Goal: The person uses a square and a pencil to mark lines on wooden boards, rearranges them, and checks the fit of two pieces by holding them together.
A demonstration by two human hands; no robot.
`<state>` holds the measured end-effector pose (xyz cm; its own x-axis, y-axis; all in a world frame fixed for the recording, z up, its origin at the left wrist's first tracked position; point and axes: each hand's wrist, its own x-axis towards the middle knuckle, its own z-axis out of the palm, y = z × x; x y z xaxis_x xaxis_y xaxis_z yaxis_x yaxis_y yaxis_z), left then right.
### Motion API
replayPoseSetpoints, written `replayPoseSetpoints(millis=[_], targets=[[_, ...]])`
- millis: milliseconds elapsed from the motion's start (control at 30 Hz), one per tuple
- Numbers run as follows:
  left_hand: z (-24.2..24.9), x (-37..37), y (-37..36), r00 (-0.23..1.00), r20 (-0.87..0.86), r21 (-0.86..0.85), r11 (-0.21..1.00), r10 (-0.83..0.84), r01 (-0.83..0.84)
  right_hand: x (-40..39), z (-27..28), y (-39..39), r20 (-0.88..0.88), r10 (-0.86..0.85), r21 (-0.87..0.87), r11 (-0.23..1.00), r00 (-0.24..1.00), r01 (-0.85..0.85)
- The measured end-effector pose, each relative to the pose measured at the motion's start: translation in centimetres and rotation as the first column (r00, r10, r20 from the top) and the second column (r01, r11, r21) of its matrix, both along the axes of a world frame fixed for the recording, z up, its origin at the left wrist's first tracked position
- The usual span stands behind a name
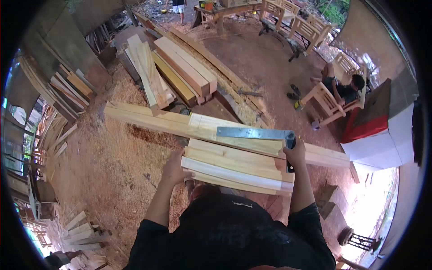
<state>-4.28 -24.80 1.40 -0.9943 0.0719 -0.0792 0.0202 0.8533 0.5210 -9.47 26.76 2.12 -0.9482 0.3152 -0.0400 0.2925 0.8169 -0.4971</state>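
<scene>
Several short wooden boards (234, 164) lie side by side in front of my body. My left hand (174, 167) grips their left end, fingers wrapped round the edge. At their right end my right hand (295, 154) is closed on the dark handle of a metal square (254, 132). The blade of the square points left and lies over a long pale plank (148, 119), just beyond the boards. Part of the handle is hidden by my fingers.
Thick timber beams (182, 63) are stacked beyond the plank. A seated person (344, 87) is by a wooden chair frame (325, 102) at right. A hammer (250, 93) lies past the beams. Offcuts (83, 231) lie at lower left; sawdust covers the ground.
</scene>
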Motion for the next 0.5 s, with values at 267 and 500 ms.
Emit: replayPoseSetpoints(millis=[267,500], targets=[[-1.1,0.2,0.8,0.987,0.119,0.168,0.978,0.106,-0.125,1.4,0.5,-4.2,-0.166,0.255,0.141,0.962,0.953,-0.233],[3.5,2.8,-1.6,0.977,0.203,0.119,0.992,-0.062,0.039,11.4,4.6,-11.5,0.042,0.666,-0.154,0.74,0.744,-0.654]])
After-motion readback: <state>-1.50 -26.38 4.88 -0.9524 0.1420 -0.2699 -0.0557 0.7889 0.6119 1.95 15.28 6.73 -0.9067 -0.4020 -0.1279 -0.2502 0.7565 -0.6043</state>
